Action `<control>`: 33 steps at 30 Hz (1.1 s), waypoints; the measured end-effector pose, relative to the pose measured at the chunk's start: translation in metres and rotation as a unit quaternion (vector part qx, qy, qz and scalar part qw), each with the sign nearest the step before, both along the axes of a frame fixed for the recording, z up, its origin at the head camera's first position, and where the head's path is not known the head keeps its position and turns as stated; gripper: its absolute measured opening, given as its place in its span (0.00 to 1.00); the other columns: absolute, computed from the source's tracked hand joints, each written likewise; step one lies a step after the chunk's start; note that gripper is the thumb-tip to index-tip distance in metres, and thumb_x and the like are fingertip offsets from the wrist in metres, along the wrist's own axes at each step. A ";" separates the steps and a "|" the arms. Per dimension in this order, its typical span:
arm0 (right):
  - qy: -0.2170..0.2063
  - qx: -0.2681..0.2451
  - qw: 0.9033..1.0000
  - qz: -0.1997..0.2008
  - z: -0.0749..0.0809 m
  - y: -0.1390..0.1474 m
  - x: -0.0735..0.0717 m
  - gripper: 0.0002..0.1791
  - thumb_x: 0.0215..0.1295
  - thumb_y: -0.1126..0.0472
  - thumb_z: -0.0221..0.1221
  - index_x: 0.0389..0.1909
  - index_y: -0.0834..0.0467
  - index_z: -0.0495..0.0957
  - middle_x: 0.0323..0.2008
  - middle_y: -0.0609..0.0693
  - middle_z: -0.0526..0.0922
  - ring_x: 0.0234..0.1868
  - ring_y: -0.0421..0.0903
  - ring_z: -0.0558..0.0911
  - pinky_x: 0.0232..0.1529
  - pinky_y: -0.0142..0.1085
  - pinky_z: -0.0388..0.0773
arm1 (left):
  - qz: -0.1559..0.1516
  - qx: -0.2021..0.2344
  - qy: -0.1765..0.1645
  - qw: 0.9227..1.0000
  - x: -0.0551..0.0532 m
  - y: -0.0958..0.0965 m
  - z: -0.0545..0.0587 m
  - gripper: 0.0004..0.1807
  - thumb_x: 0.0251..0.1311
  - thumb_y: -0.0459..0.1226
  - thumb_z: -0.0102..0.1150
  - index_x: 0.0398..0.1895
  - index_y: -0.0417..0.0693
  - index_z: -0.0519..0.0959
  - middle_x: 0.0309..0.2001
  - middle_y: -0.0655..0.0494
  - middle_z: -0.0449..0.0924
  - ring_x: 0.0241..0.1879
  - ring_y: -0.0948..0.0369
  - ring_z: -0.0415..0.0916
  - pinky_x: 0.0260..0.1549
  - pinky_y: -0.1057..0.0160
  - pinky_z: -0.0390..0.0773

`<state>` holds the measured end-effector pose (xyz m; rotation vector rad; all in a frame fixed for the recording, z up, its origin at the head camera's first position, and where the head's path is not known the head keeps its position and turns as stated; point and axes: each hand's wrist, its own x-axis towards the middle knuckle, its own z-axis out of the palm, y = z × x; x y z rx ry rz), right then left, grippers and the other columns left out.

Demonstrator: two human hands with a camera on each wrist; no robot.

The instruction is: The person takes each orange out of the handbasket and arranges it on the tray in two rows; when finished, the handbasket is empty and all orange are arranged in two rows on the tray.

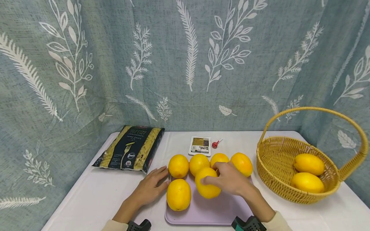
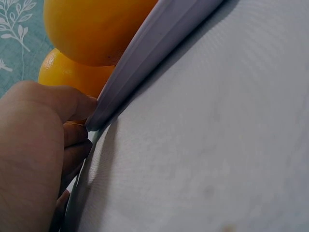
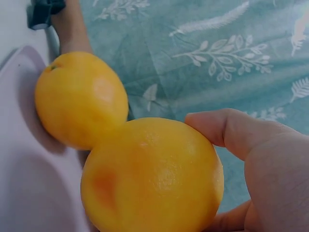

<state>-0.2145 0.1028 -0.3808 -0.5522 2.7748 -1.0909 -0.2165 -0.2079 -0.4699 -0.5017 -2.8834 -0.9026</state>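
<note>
My right hand (image 1: pixel 231 178) grips an orange (image 1: pixel 206 189), yellow-orange and rounded, above the lilac tray (image 1: pixel 214 215). In the right wrist view, the thumb lies against the upper right of this orange (image 3: pixel 152 179); its lower side is cut off. Relaxed fingers of my left hand (image 1: pixel 148 187) rest at the tray's left edge. The left wrist view has that thumb touching the tray rim (image 2: pixel 130 63). Beside the left hand, one orange (image 1: pixel 178 195) sits on the tray's near left. Behind the gripped one, several more oranges (image 1: pixel 199 164) form a row along the far side.
To the right stands a woven basket (image 1: pixel 274 181) with a tall handle and two yellow fruits (image 1: pixel 307 182) inside. A pasta bag (image 1: pixel 130 149) lies at the back left. Behind the tray are a small flat pack (image 1: pixel 200 146) and a red lollipop (image 1: pixel 215 144). A patterned curtain (image 1: pixel 173 64) hangs behind the table.
</note>
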 end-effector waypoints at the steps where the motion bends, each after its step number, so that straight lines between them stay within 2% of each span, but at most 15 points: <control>1: 0.000 0.002 1.000 0.003 -0.001 -0.001 0.000 0.20 0.53 0.41 0.69 0.26 0.53 0.77 0.16 0.43 0.70 0.19 0.39 0.68 0.19 0.31 0.64 | -0.001 0.000 0.001 1.000 0.000 0.000 0.000 0.28 0.69 0.42 0.59 0.69 0.42 0.74 0.73 0.44 0.68 0.74 0.46 0.62 0.76 0.44 0.55; 11: -0.010 0.015 0.999 0.027 -0.011 -0.008 0.004 0.24 0.55 0.41 0.67 0.16 0.51 0.71 0.13 0.40 0.62 0.15 0.38 0.62 0.16 0.29 0.57 | -0.004 -0.001 0.007 1.000 -0.001 0.000 0.000 0.28 0.69 0.42 0.59 0.69 0.42 0.74 0.73 0.44 0.68 0.74 0.46 0.63 0.76 0.45 0.55; 16: -0.022 0.009 0.999 0.026 -0.019 -0.011 0.004 0.28 0.55 0.37 0.67 0.13 0.49 0.66 0.11 0.39 0.60 0.13 0.37 0.59 0.14 0.28 0.54 | -0.006 -0.006 0.021 1.000 0.000 0.000 0.000 0.27 0.68 0.41 0.59 0.69 0.41 0.74 0.72 0.44 0.69 0.73 0.45 0.64 0.76 0.44 0.57; 23: -0.024 0.009 0.999 0.020 -0.026 -0.014 0.005 0.31 0.55 0.31 0.66 0.12 0.49 0.66 0.10 0.40 0.61 0.13 0.37 0.61 0.14 0.29 0.58 | -0.009 -0.008 0.027 1.000 0.000 0.000 0.000 0.27 0.67 0.40 0.60 0.68 0.41 0.75 0.72 0.43 0.69 0.73 0.43 0.64 0.74 0.42 0.59; 27: -0.035 0.009 0.999 0.027 -0.024 -0.013 0.005 0.29 0.58 0.31 0.64 0.18 0.51 0.72 0.13 0.41 0.64 0.15 0.39 0.66 0.16 0.31 0.64 | -0.005 -0.009 0.015 1.000 0.000 0.000 0.000 0.27 0.68 0.41 0.59 0.69 0.42 0.74 0.72 0.44 0.69 0.73 0.44 0.62 0.75 0.42 0.58; 33: -0.051 0.007 0.998 0.043 -0.021 -0.014 0.006 0.29 0.64 0.32 0.60 0.39 0.56 0.81 0.20 0.46 0.75 0.23 0.43 0.76 0.22 0.36 0.74 | 0.001 -0.006 0.001 1.000 0.001 0.000 0.002 0.27 0.69 0.41 0.58 0.70 0.43 0.74 0.73 0.44 0.68 0.74 0.43 0.61 0.75 0.41 0.57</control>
